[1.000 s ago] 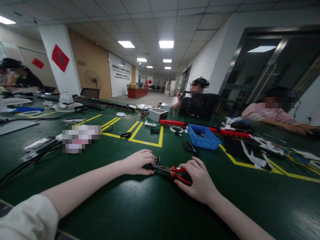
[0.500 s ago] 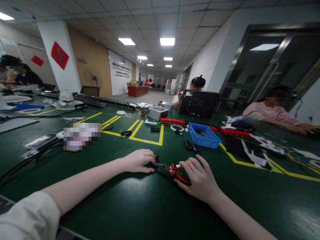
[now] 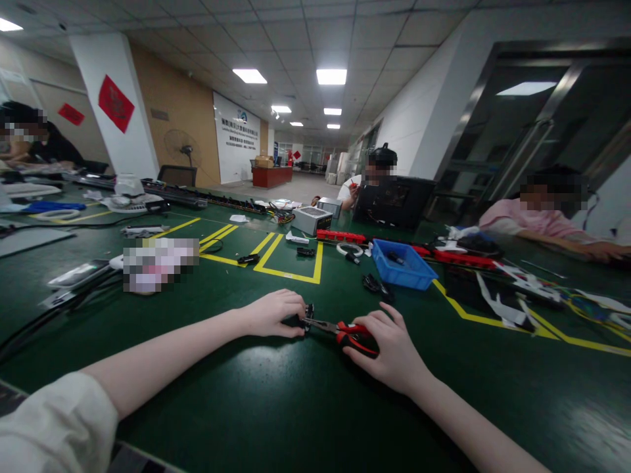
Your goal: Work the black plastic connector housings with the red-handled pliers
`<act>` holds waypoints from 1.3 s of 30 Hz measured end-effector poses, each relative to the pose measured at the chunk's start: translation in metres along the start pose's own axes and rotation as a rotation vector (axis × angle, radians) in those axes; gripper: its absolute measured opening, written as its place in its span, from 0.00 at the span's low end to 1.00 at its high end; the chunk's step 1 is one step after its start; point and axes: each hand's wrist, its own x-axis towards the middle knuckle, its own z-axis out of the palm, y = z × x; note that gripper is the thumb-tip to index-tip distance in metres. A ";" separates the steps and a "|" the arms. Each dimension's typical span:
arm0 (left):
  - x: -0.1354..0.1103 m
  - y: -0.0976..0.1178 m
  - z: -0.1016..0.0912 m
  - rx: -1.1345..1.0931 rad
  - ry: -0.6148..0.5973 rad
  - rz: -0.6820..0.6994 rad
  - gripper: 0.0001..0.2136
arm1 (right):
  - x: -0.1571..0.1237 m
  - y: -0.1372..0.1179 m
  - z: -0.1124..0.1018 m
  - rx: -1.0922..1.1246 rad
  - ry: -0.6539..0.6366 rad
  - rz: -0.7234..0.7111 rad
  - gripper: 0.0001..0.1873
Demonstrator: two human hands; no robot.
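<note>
My left hand (image 3: pixel 276 314) is closed on a small black part (image 3: pixel 309 316), gripping it by its left side just above the green table. Its fingers cover much of the part, so I cannot make out its exact kind. My right hand (image 3: pixel 387 345) holds long-nose pliers (image 3: pixel 351 334) with red and black handles. The jaws point left and their tips touch the black part beside my left fingertips. Farther back, several black pieces (image 3: pixel 375 284) lie on the table near a blue plastic bin (image 3: pixel 401 266).
Two small black parts, one of them here (image 3: pixel 305 251), lie by yellow tape markings. Behind are a grey metal box (image 3: pixel 312 220), a red strip (image 3: pixel 340 236) and a black case (image 3: pixel 394 203). A white power strip with cables (image 3: pixel 81 276) lies left. Other people sit around the table.
The handles of the pliers have come closer together as my right hand closed on them. My left hand keeps its hold on the black part. The view has shifted slightly.
</note>
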 end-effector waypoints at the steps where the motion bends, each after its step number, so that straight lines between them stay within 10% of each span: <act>1: 0.000 0.000 0.000 -0.002 -0.005 -0.004 0.10 | -0.001 0.001 0.002 0.006 0.000 0.008 0.16; 23: -0.001 0.002 -0.001 0.019 0.003 0.008 0.12 | -0.005 0.001 0.003 -0.334 0.110 -0.225 0.23; 39: -0.002 0.002 -0.005 -0.038 -0.029 -0.021 0.19 | 0.001 0.004 -0.001 -0.099 0.005 -0.077 0.20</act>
